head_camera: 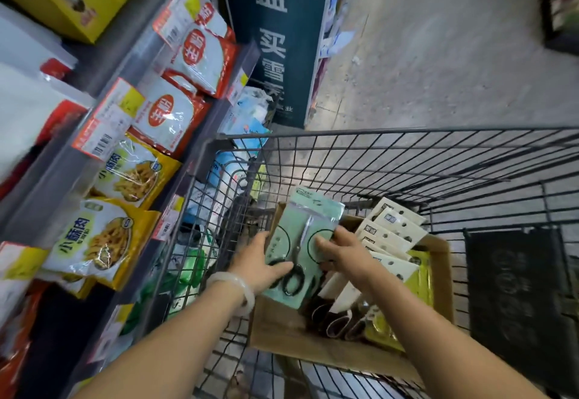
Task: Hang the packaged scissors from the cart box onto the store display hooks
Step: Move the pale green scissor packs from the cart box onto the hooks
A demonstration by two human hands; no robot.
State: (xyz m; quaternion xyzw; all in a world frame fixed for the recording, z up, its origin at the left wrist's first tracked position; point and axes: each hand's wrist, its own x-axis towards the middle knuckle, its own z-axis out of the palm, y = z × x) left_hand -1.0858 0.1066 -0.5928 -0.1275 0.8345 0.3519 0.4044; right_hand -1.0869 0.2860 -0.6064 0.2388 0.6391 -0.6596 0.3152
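A pale green pack of black-handled scissors (300, 235) is held up over the cardboard box (316, 348) in the wire cart (407, 160). My left hand (261, 262), with a white bangle on the wrist, grips the pack's left edge near the handles. My right hand (343, 251) holds its right edge, fingers over the front. Several cream-coloured packs (390, 232) and yellow packs (419, 285) stand in the box to the right. No display hooks are in view.
Shelves on the left carry yellow snack bags (103, 242) and red-and-white bags (200, 56) behind price tags. A dark green sign panel (275, 38) stands ahead. Grey floor runs to the right. A black mat (517, 301) hangs on the cart's right side.
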